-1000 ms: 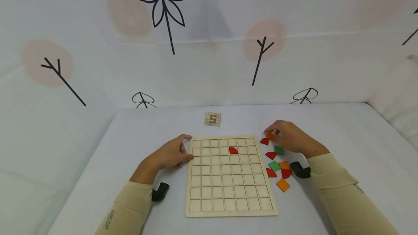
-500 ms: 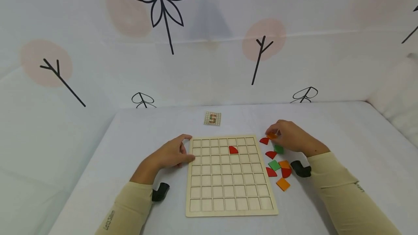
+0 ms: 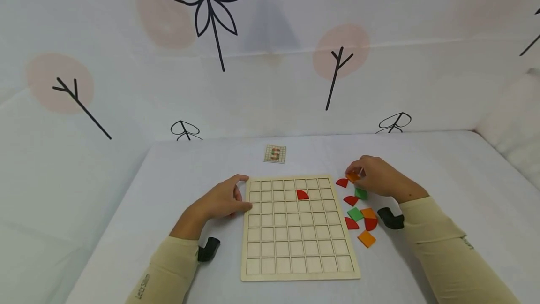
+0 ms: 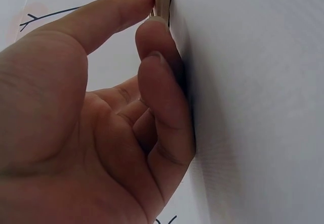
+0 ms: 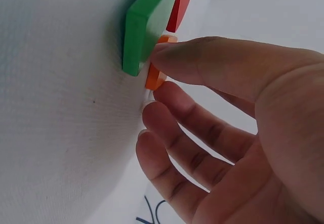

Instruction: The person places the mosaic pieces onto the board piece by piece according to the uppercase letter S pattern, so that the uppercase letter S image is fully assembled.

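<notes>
On the white table lies a wooden grid board (image 3: pixel 279 233), one red quarter-circle tile (image 3: pixel 302 194) set in a cell of its second row. My left hand (image 3: pixel 222 198) holds the board's upper left edge, index finger at the corner and thumb (image 4: pixel 136 6) over the rim; the other fingers curl beside it. Right of the board, my right hand (image 3: pixel 374 176) pinches an orange tile (image 3: pixel 352 177) between thumb (image 5: pixel 182 59) and fingers. Close below is a green square tile (image 3: pixel 361 193), large in the right wrist view, and a red quarter-circle tile (image 3: pixel 342 182) is just left.
More tiles lie right of the board: red pieces (image 3: pixel 351 200), a green square (image 3: pixel 356 214), an orange piece (image 3: pixel 368 213) against a red one, and an orange square (image 3: pixel 366 239). A small pattern card (image 3: pixel 275 154) with an S-like figure lies behind the board.
My right fingers have closed on the orange tile, which has tilted and shifted slightly right. The left hand stays at the board's edge.
</notes>
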`<move>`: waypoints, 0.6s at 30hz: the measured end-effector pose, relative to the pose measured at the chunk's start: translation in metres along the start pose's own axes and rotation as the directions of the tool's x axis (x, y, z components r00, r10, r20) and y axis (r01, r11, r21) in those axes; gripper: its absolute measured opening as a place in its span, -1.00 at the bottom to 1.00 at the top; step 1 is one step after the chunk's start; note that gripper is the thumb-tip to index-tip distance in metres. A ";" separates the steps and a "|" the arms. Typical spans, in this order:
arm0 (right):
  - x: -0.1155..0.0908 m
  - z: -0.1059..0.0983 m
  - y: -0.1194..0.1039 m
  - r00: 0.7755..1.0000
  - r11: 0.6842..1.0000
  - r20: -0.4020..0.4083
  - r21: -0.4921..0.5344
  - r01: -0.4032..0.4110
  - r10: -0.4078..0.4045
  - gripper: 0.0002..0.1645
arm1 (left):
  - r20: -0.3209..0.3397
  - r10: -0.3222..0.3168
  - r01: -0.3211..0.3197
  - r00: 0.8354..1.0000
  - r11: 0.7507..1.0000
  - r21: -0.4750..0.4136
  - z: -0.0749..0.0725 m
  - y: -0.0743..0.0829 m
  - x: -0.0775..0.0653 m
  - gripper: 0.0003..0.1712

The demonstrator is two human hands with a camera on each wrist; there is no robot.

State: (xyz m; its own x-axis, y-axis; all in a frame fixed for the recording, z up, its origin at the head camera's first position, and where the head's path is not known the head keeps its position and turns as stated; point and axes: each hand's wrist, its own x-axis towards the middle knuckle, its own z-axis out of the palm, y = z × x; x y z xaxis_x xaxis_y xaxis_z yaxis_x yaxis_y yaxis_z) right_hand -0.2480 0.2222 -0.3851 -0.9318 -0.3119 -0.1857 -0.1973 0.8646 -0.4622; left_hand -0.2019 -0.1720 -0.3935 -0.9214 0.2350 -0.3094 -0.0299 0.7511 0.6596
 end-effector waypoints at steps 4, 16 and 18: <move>0.000 0.000 0.001 1.000 1.000 -0.010 -0.008 0.007 -0.007 -0.69 | -0.007 0.004 -0.004 1.000 1.000 0.000 0.001 -0.002 0.001 -0.12; -0.001 0.000 -0.001 0.999 0.999 -0.045 -0.048 0.024 -0.027 -0.72 | -0.016 0.009 -0.009 1.000 1.000 0.001 0.002 -0.001 0.001 -0.12; -0.002 -0.001 -0.001 0.998 0.998 -0.056 -0.055 0.039 -0.042 -0.73 | -0.015 0.011 -0.011 1.000 1.000 -0.001 0.002 -0.001 0.001 -0.12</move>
State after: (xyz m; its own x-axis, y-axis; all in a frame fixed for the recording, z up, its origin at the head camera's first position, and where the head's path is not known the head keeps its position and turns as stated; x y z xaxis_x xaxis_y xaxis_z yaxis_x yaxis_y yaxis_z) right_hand -0.2462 0.2221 -0.3830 -0.9382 -0.3254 -0.1177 -0.2497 0.8721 -0.4208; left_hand -0.2019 -0.1716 -0.3958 -0.9274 0.2342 -0.2917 -0.0198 0.7480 0.6634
